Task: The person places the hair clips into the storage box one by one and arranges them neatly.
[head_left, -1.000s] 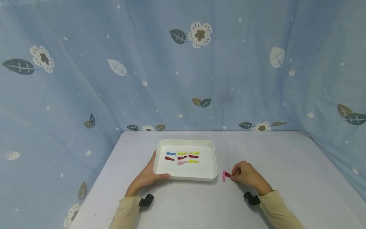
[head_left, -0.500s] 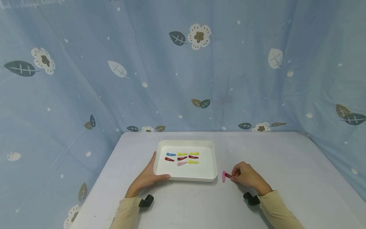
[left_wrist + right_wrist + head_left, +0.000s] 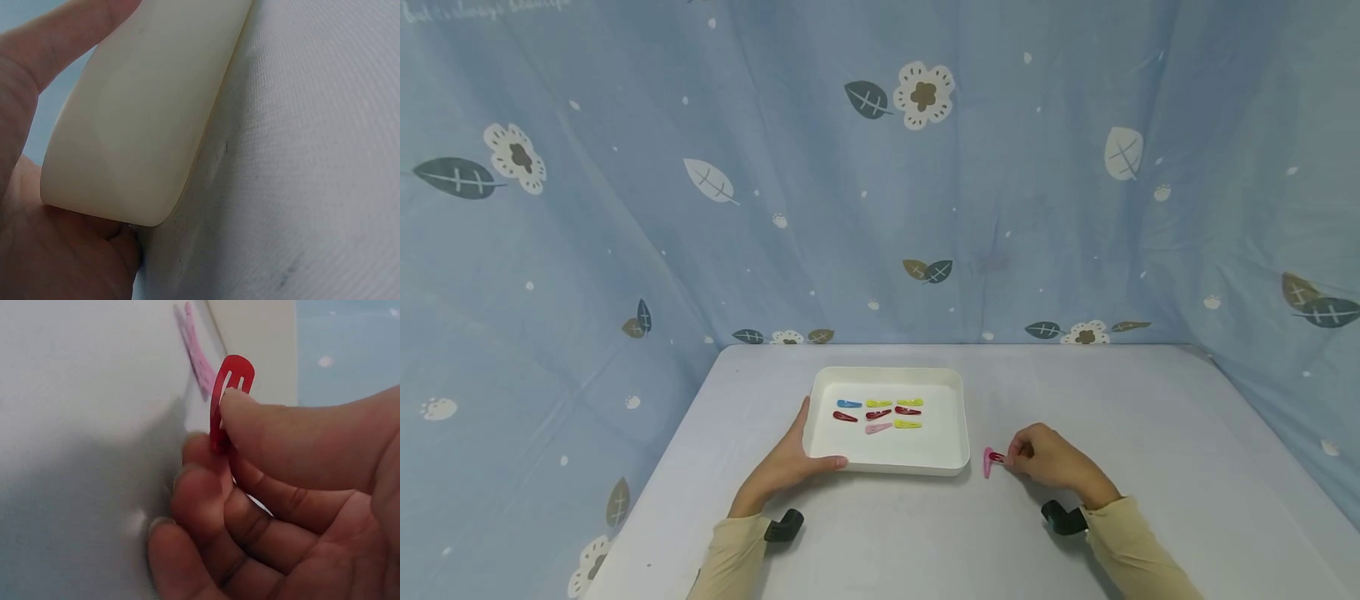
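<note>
Near the left end of the table, my left hand (image 3: 793, 457) holds the front left corner of a white tray (image 3: 895, 469), thumb along the front rim and fingers at the left side. The left wrist view shows the tray's corner (image 3: 137, 137) between thumb and palm. To the right of the tray, my right hand (image 3: 1051, 458) pinches a red snap hair clip (image 3: 237, 365) between thumb and fingertips, its slotted end pointing outward. Just beyond it, a pink hair clip (image 3: 987, 467) lies on the table, overlapped by the red one in the head view.
Inside the tray lie several hair clips in loose rows: a blue clip (image 3: 849, 404), yellow clips such as the yellow clip (image 3: 907, 425), red clips such as the red clip (image 3: 845, 417), and a pink clip (image 3: 878, 428). A patterned blue curtain (image 3: 1000, 167) hangs behind the table.
The red clip has turned slightly in my right fingers and looks more level, with its slots showing. My right hand has shifted very little; the left hand and tray stay put.
</note>
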Demonstrator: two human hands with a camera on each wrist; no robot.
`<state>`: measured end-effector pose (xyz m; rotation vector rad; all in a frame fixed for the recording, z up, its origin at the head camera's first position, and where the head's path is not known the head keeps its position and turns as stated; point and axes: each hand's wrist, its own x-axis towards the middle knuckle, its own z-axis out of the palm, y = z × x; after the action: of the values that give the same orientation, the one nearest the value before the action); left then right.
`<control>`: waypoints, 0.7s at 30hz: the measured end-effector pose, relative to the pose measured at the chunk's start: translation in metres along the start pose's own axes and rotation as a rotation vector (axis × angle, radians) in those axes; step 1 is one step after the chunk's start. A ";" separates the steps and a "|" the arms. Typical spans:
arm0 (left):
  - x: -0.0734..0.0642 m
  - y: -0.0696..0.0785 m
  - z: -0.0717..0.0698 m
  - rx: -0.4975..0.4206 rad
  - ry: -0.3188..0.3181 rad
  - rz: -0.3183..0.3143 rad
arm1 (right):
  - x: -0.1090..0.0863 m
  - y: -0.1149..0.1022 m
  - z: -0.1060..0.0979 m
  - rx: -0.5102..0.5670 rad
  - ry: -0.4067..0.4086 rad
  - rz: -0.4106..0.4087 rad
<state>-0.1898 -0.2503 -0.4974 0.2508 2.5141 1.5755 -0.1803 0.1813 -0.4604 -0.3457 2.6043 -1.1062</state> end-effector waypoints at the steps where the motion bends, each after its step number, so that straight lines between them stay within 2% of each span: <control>1: 0.000 0.000 0.000 -0.001 0.002 -0.005 | 0.000 0.001 -0.001 0.008 -0.005 -0.003; 21: 0.001 -0.002 0.001 -0.009 -0.003 0.012 | 0.005 0.004 -0.009 0.163 -0.019 0.013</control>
<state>-0.1902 -0.2503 -0.4991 0.2677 2.5080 1.5894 -0.1880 0.1884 -0.4585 -0.3004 2.4756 -1.2930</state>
